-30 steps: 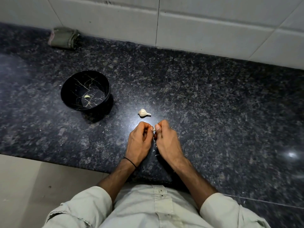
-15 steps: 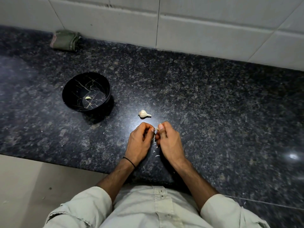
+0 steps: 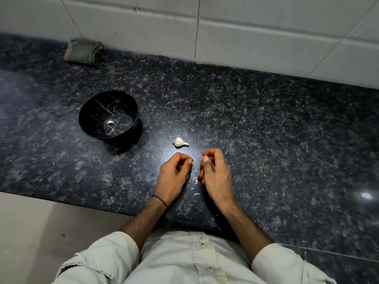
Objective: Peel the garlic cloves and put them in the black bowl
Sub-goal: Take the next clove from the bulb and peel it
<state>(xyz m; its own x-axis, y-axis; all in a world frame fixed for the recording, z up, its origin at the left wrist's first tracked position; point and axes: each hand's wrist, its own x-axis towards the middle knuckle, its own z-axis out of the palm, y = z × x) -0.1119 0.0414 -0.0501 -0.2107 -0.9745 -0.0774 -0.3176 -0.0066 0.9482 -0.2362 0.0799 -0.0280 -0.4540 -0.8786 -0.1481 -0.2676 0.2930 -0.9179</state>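
Observation:
My left hand (image 3: 174, 177) pinches a small pale garlic clove (image 3: 193, 165) at its fingertips. A short gap separates it from my right hand (image 3: 215, 173), whose fingers are curled with nothing visible in them. Just beyond both hands a small garlic bulb (image 3: 180, 142) lies on the dark granite counter (image 3: 266, 140). The black bowl (image 3: 96, 107), marked with gold veins, stands to the left of the bulb. One peeled clove (image 3: 110, 122) rests on its bottom.
Bits of garlic skin (image 3: 196, 187) lie on the counter between my wrists. A folded green cloth (image 3: 84, 51) sits at the back left against the white tiled wall (image 3: 246, 31). The counter's front edge runs just under my forearms.
My hands were pressed together on the clove; now they have drawn apart, and the clove stays in my left fingertips. More skin flakes lie below them.

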